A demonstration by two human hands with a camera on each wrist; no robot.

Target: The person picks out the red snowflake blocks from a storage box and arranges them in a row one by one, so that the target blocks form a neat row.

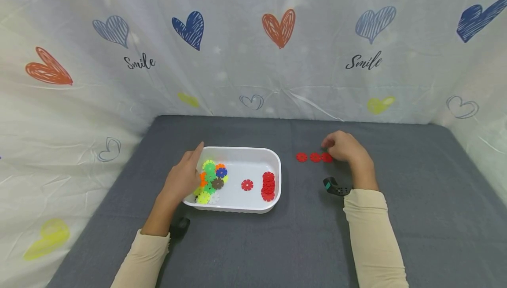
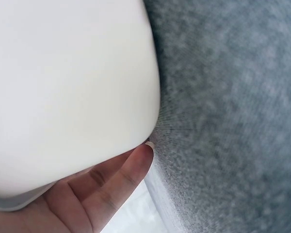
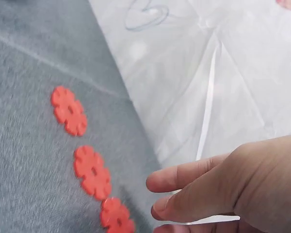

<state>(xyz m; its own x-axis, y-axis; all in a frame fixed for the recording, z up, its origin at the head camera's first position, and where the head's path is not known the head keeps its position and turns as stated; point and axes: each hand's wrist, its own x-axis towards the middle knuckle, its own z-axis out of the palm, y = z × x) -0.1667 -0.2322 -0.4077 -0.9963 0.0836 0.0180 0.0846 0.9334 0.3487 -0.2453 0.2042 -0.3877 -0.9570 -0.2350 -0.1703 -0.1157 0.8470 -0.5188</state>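
A white plastic tray [image 1: 233, 206] stands on the grey cloth. At its left end my left hand [image 1: 183, 178] holds the wall, its fingers [image 2: 121, 179] lying along the outside in the left wrist view; the thumb is hidden there. Multicoloured flower-shaped discs [image 1: 210, 176] are heaped at the tray's left end. One red disc [image 1: 247, 185] lies mid-tray, and an overlapping row of red discs [image 1: 268, 187] is at the right. Beyond the tray, my right hand [image 1: 344, 147] hovers over the right end of three red discs [image 3: 92, 171], holding nothing, with thumb and fingers apart.
The grey cloth [image 1: 253, 244] covers the table. Behind and at the sides hangs a white curtain [image 1: 233, 72] printed with hearts. A black wrist device [image 1: 336, 187] sits by the right wrist.
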